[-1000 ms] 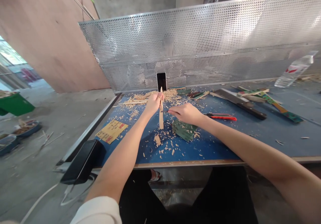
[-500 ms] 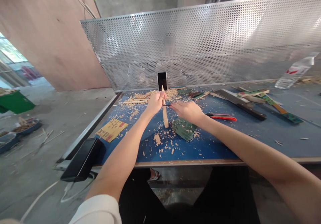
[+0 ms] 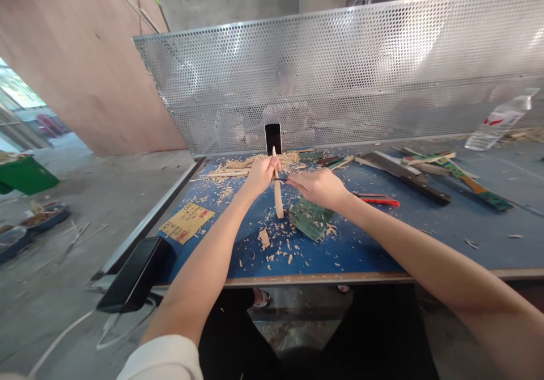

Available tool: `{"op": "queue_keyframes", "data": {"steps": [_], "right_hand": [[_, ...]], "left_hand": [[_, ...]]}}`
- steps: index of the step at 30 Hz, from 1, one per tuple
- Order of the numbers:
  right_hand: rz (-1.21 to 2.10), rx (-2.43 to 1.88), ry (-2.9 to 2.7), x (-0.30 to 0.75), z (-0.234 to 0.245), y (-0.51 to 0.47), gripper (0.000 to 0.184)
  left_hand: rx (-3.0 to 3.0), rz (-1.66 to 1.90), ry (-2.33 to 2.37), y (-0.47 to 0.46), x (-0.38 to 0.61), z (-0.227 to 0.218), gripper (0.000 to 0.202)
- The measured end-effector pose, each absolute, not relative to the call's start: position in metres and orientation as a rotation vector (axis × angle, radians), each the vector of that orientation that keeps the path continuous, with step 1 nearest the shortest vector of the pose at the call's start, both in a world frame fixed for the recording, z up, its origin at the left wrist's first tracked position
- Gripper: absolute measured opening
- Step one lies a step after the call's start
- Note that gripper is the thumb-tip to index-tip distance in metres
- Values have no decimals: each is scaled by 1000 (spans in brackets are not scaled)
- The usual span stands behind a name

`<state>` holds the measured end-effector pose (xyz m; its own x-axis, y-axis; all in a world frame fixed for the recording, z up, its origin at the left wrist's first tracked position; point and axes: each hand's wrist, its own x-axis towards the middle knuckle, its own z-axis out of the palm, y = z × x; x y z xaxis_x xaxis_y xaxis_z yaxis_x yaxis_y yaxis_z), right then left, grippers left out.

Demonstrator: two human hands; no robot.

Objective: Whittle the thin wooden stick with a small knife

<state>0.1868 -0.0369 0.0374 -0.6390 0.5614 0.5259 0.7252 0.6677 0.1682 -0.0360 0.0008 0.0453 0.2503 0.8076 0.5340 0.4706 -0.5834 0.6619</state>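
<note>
Here the stick [image 3: 278, 201] stands nearly upright near the middle of the blue table [image 3: 382, 244], its lower end down among the shavings [image 3: 272, 244]. The left hand [image 3: 259, 174] is closed around its upper part. The right hand [image 3: 318, 188], fingers curled shut, grips a small dark blade [image 3: 278, 179] whose tip meets the stick just below the left hand. A green block [image 3: 310, 218] lies just beside the stick, under the right hand. A red cutter [image 3: 380, 201] lies beyond the right wrist. A phone [image 3: 273, 138] leans against the mesh panel [image 3: 340, 74] behind the stick.
</note>
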Motion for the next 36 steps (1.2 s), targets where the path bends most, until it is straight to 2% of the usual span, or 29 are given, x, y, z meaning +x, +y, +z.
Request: {"op": "queue_keyframes", "data": {"steps": [7, 12, 17, 23, 25, 30, 36], "right_hand": [[-365, -1100, -2543, 174, 24, -36, 47], [-296, -986, -2741, 180, 30, -39, 41], [-355, -912, -2684, 184, 34, -43, 47], [-419, -1149, -2571, 175, 28, -41, 53], [-397, -1194, -2609, 172, 22, -42, 50], [-326, -1165, -2809, 170, 19, -49, 29], [-401, -1258, -2573, 173, 27, -45, 49]], "left_hand": [[2164, 1275, 1138, -1, -34, 46, 59], [2155, 1286, 1135, 3, -35, 41, 58], [2144, 1275, 1147, 2, -38, 41, 58], [2198, 1312, 1165, -1, -36, 41, 58], [2230, 1328, 1173, 0, -36, 40, 59], [2268, 1345, 1190, -1, -36, 40, 61], [2224, 1320, 1168, -3, -34, 41, 59]]}}
